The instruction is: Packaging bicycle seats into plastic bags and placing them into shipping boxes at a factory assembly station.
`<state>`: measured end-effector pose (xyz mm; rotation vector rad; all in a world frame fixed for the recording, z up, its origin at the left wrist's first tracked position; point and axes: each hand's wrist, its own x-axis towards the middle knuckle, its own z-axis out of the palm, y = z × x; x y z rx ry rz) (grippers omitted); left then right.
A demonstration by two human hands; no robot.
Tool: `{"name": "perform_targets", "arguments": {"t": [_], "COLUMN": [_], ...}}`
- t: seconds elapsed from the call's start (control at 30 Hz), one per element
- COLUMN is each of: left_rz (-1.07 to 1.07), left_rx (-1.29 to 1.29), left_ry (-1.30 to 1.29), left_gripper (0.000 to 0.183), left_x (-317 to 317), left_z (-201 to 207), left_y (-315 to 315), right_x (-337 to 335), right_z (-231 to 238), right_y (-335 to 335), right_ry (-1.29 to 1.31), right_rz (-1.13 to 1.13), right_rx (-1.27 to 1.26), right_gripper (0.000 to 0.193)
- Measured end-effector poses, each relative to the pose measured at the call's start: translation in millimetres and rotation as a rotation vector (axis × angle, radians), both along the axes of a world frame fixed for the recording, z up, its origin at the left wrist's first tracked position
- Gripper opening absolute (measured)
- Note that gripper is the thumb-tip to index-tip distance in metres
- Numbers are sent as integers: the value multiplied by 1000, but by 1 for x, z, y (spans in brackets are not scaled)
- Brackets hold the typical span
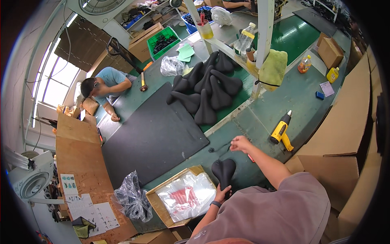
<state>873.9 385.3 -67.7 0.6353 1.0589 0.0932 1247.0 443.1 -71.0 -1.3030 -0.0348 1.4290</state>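
Observation:
My left hand (222, 194) is wrapped round the narrow nose of a black bicycle saddle (223, 171), whose wide end points away from me at the bench's near edge. My right hand (241, 144) hovers over the green bench beyond the saddle, its fingers pinched together. Whatever they may hold is too small to make out; a thin dark strand shows by the fingertips. A small red object (250, 158) lies beneath my right wrist. Left of the saddle is an open cardboard box (153, 200) lined with clear plastic, with red items inside.
A yellow heat gun (279, 132) lies to the right. Several black saddles (205, 107) are piled beyond a black mat (152, 134). Crumpled clear plastic (134, 197) sits at left. A metal post (265, 32) with a yellow-green cloth (273, 69) rises ahead. A co-worker (109, 83) leans on the bench.

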Motion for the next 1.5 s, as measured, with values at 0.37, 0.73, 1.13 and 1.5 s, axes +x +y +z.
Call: {"name": "perform_targets", "arguments": {"t": [0.37, 0.73, 1.13, 1.5], "left_rz": [42, 159, 104, 91], "left_rx": [-30, -134, -147, -316], "left_ry": [-1, 43, 110, -27], "left_gripper": [57, 41, 60, 57], "left_x": [4, 16, -42, -45], "left_z": [0, 34, 30, 5], "left_y": [-14, -29, -40, -39], "right_x": [30, -6, 24, -88], "right_z": [-10, -47, 32, -52], "right_y": [34, 26, 35, 6], "right_ry": [-1369, -1527, -582, -1431], "right_rz": [749, 1067, 919, 697], "right_rx": [-309, 118, -95, -687], "right_gripper": [51, 34, 58, 107]}}
